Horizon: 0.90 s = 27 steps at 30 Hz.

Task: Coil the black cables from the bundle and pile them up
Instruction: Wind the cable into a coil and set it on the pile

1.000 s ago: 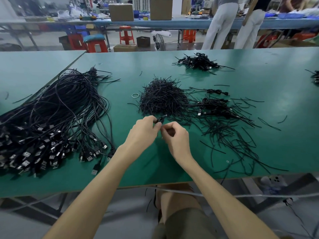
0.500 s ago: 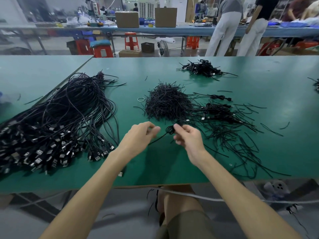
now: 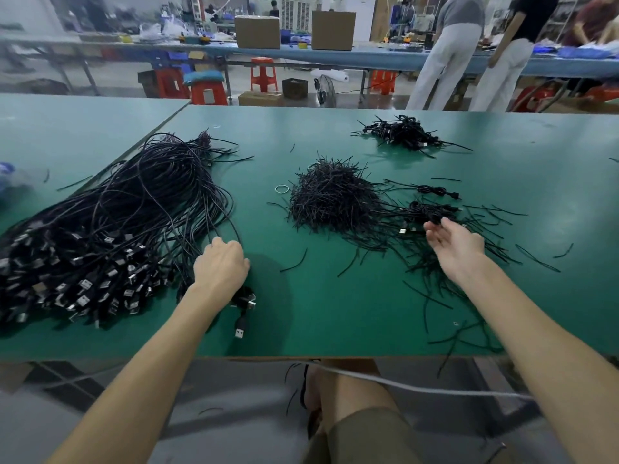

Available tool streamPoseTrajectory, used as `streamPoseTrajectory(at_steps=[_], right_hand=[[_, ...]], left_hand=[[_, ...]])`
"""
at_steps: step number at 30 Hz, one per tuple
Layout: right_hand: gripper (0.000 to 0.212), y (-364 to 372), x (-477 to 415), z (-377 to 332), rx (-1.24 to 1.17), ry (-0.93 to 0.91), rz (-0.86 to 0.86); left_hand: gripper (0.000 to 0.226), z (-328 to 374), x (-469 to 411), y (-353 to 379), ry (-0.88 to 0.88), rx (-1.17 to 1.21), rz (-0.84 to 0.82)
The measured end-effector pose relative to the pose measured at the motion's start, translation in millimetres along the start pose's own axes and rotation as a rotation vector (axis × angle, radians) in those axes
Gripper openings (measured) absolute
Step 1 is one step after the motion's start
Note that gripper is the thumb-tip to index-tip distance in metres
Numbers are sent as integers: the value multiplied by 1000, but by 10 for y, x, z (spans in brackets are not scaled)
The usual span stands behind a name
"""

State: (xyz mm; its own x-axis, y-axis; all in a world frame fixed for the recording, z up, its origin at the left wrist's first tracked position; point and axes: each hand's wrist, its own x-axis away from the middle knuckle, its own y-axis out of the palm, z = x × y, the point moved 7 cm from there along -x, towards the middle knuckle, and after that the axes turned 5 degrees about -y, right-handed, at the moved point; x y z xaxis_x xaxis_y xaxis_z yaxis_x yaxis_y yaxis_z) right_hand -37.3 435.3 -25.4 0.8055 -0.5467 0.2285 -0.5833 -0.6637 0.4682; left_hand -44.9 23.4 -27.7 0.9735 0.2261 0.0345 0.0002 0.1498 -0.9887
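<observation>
left hand [image 3: 221,266] on bundle [image 3: 117,222] | right hand [image 3: 455,244] palm-up beside coiled cables [image 3: 432,211]

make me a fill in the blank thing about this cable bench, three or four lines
1. The left hand is at the big cable bundle, which lies on the ____ side of the table.
2. The right hand is ____, palm showing, beside a few coiled cables.
3. The table top is coloured ____.
Missing words: left; open; green

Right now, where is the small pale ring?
Head view: the small pale ring lies on the green table, just left of the black tie heap, right of the cable bundle.
</observation>
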Motion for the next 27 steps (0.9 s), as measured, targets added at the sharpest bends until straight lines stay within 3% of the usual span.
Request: streamPoseTrajectory(at_steps=[3,6,11,16,18,21,22,24,27], right_hand=[[51,-56,-27,77,-80,34,-4],[34,-81,-52,140,-102,52,-28],[41,-124,-68,134,-109,53,-79],[28,-176,-23,76,156,-44,-79],[25,-193,-6,54,269,-112,-44],[27,-176,20,74,345,-133,-40],[30,-160,35,89,387,-139,-50],[38,-128,62,144,476,-154,-78],[43,-43,169,225,652,-211,-137]], left_hand=[[35,18,-28,27,3,55,-25],[46,67,-7,60,44,150,-49],[42,215,90,32,122,266,-49],[36,391,186,-224,142,341,27],[29,434,233,-309,83,648,-58],[15,550,405,-315,-101,1421,-314],[13,574,462,-324,-129,1526,-337],[10,629,566,-280,-137,1507,-383],[10,853,767,-144,-7,1208,-488]])
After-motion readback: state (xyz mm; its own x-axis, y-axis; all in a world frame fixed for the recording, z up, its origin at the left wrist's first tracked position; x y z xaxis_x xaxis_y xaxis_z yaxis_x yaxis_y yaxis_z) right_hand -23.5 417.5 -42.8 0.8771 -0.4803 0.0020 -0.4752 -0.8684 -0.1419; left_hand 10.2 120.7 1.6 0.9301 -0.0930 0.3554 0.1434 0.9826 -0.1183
